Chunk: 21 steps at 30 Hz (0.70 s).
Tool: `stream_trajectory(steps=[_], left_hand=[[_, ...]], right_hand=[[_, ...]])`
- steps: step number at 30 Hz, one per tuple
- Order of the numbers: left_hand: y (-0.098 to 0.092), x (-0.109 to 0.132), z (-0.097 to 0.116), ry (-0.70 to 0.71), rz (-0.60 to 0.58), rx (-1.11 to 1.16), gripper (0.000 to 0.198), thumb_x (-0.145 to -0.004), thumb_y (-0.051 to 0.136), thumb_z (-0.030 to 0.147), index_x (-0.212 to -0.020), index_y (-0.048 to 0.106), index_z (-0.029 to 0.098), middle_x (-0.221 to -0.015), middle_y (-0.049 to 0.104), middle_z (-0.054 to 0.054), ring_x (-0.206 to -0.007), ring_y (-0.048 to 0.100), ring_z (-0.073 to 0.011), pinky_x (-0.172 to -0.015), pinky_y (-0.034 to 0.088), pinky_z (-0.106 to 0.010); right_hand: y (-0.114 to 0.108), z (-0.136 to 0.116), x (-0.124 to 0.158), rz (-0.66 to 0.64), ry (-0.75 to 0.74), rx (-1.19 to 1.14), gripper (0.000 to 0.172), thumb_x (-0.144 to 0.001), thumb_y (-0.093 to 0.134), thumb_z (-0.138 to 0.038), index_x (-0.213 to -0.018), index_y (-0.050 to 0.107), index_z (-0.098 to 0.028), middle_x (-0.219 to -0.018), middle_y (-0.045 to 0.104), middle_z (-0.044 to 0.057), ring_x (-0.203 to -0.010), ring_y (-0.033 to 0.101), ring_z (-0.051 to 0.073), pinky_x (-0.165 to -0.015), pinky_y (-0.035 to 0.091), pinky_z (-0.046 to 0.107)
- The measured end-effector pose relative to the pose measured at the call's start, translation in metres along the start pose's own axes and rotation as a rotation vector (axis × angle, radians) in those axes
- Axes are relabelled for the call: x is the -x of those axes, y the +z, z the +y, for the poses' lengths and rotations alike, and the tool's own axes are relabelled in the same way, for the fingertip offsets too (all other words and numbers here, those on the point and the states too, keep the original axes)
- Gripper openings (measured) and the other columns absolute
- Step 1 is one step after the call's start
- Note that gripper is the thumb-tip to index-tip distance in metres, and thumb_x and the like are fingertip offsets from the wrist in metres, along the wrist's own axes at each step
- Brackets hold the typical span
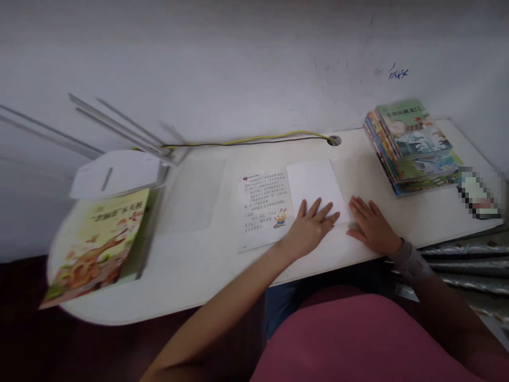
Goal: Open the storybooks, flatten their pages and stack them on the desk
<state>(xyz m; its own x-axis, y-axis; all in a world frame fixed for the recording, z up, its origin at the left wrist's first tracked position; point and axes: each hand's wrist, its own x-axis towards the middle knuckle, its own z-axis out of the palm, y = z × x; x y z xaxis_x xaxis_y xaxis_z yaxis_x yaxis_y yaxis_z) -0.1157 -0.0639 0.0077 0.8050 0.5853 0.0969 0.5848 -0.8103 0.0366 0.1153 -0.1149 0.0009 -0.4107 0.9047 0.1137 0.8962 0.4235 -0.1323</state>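
An open booklet [265, 212] lies on the white desk, its left page printed with text and a small rabbit picture. Its right side is a blank white page [314, 185]. My left hand [312, 228] rests flat with spread fingers on the lower part of the blank page. Just right of that page, my right hand [371, 225] lies with its fingers stretched out, fingertips by the page's right edge. Neither hand grips anything. A clear sheet [194, 196] seems to lie on the desk left of the booklet.
A stack of picture books [413, 143] stands at the back right, beside a pixelated object [479, 193]. At the left are a yellow-green book [99, 244] and a white router-like box [115, 175] with antennas. Cables [246, 140] run along the wall to a desk hole [334, 140].
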Motion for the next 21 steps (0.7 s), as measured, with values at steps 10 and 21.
stream_trajectory(steps=[10, 21], left_hand=[[-0.005, -0.002, 0.009, -0.018, 0.006, 0.066, 0.041, -0.096, 0.042, 0.039, -0.134, 0.052, 0.027, -0.145, 0.046, -0.008, -0.136, 0.035, -0.0360, -0.106, 0.028, -0.063], [-0.006, 0.000, 0.020, -0.017, 0.000, 0.074, 0.044, -0.096, 0.042, 0.043, -0.136, 0.051, 0.026, -0.147, 0.044, -0.008, -0.137, 0.033, -0.0365, -0.107, 0.026, -0.063]], right_hand=[[0.001, 0.002, 0.001, 0.010, -0.011, 0.008, 0.066, -0.094, 0.035, -0.055, -0.144, 0.036, -0.012, -0.150, 0.033, 0.024, -0.141, 0.027, 0.033, -0.109, 0.028, 0.054], [0.006, 0.004, 0.000, 0.022, 0.000, -0.006, 0.072, -0.093, 0.038, -0.054, -0.147, 0.029, -0.008, -0.149, 0.034, 0.024, -0.141, 0.026, 0.032, -0.110, 0.028, 0.054]])
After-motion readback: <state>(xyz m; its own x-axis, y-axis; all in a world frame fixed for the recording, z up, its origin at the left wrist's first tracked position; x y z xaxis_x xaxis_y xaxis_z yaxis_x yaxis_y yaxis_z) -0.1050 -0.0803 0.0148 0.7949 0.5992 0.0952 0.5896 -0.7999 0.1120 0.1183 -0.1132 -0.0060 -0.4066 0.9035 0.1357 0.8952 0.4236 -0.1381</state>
